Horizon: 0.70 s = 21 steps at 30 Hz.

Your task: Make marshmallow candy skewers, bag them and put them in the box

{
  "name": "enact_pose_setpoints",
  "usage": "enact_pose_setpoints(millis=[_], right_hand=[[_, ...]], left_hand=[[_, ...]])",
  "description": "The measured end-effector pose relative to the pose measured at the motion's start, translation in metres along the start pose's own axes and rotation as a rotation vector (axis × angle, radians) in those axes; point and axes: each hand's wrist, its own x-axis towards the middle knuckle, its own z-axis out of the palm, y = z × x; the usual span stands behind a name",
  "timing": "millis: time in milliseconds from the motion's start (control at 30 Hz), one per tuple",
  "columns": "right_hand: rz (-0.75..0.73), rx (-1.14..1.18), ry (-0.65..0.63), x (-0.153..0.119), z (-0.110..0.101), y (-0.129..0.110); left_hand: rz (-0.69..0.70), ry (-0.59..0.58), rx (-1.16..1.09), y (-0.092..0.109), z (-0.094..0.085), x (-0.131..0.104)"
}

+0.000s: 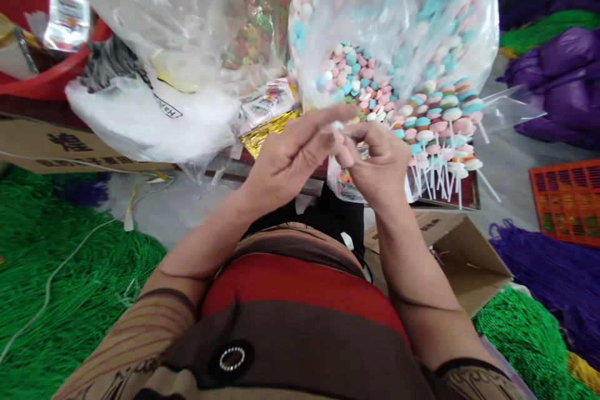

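My left hand [297,150] and my right hand [379,159] meet over the table's front edge, fingertips pinched together. Between the fingertips shows a small pale blue and white piece [336,126], mostly hidden; which hand bears it is unclear. Just beyond the hands, a clear bag [398,19] lies open with loose pink, blue and white candies [356,75] at its mouth. Right of my right hand is a pile of candy skewers [440,119], their white sticks pointing toward me. Gold twist ties [269,131] and printed wrappers [272,103] lie behind my left hand.
A large bag of small colored candies [253,25] stands at the back. A white plastic bag [164,119] and a red basin [47,78] are at left. An open cardboard box [469,256] sits below at right, near green cords [525,331] and an orange crate [567,200].
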Motion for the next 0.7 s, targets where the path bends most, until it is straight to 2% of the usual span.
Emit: enact_pose_setpoints(millis=[67,133,233,267,367,433,500,533,600,700], right_hand=[[-0.032,-0.038,0.114,0.003,0.001,0.003],[-0.057,-0.058,0.163,0.002,0.002,0.002],[-0.102,-0.072,0.078,-0.007,0.006,-0.003],[-0.118,-0.064,0.022,-0.011,0.007,-0.002],[-0.159,-0.008,-0.096,-0.017,0.013,0.005],[-0.137,0.006,-0.074,-0.016,0.014,0.010],[-0.074,0.006,-0.001,-0.012,0.012,0.011],[-0.041,0.016,0.036,-0.010,0.010,0.009],[-0.004,0.070,0.075,-0.009,0.007,0.001],[0.006,0.197,-0.028,-0.014,0.007,-0.011]], left_hand=[[-0.018,-0.002,0.119,-0.004,0.005,-0.006],[-0.117,-0.002,0.101,-0.019,0.010,-0.005],[-0.345,-0.002,-0.170,-0.043,0.010,0.005],[-0.371,0.011,-0.235,-0.046,0.008,0.009],[-0.246,0.059,-0.207,-0.041,-0.001,0.014],[-0.123,0.067,-0.037,-0.031,-0.004,0.010],[-0.092,0.073,0.117,-0.027,-0.002,0.002],[-0.124,0.077,0.150,-0.027,0.001,-0.001],[-0.253,0.088,0.075,-0.033,0.007,-0.007],[-0.420,0.146,-0.212,-0.046,0.010,-0.007]])
